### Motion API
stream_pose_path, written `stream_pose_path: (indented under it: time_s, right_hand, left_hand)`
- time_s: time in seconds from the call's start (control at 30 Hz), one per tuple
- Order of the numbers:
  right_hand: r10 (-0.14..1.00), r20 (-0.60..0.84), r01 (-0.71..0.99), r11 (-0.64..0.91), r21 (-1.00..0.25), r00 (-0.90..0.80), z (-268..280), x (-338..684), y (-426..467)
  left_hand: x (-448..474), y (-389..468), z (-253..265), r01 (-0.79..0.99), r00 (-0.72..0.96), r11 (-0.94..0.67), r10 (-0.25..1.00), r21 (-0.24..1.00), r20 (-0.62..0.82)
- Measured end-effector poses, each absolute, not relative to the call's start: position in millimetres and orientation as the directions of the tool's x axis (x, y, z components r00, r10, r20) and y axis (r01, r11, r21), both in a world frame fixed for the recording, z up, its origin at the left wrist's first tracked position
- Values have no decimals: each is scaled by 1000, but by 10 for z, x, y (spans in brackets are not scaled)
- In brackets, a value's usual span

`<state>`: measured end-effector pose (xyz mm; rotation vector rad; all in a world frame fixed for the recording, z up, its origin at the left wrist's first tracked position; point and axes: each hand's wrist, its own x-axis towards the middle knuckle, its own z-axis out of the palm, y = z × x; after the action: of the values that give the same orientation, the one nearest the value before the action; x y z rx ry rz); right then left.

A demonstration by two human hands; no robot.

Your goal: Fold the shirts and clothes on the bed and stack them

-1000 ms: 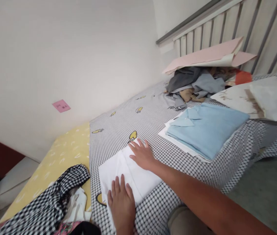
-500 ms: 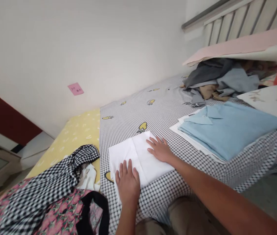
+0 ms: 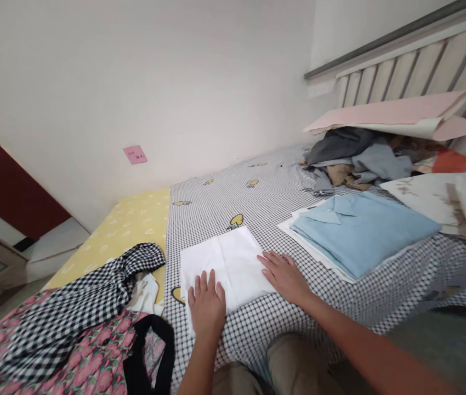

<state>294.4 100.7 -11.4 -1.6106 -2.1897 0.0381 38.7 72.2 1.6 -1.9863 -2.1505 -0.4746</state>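
A folded white garment lies flat on the checked bedsheet in front of me. My left hand rests palm down on its near left part, fingers stretched out. At its right edge is my right hand, fingers spread and their tips on the white cloth. Off to the right, a folded light blue collared shirt lies on top of folded white cloth.
Left of me lie a black-and-white checked garment, a pink floral cloth and a black-edged piece. Crumpled dark and grey clothes sit under a pink sheet at the back right. A wall stands behind the bed.
My right hand has slid from the top of the white garment towards its right edge. My left hand stays on the cloth. The camera view has shifted slightly.
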Motion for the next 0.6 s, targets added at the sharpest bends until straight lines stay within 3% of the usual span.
stream_pose_path:
  time_s: [0.2,0.33,0.43,0.6]
  right_hand:
    - [915,336,917,314,-246,-223,-169,2918,1025]
    - [912,342,919,317,-236,-227,-188,2913,1035]
    - [909,348,919,319,-230,-228,-185,2909,1035]
    - [904,367,925,314,-215,-222,-196,2905,1036]
  left_hand:
    - [304,684,47,943,-125,20,946,332,299]
    - [90,573,-45,887,-276,87,887,454,369]
    - [-79,449,-106,877,-340,143,859,458,383]
    - [-142,275,-117,943,-219,85,887,323,406]
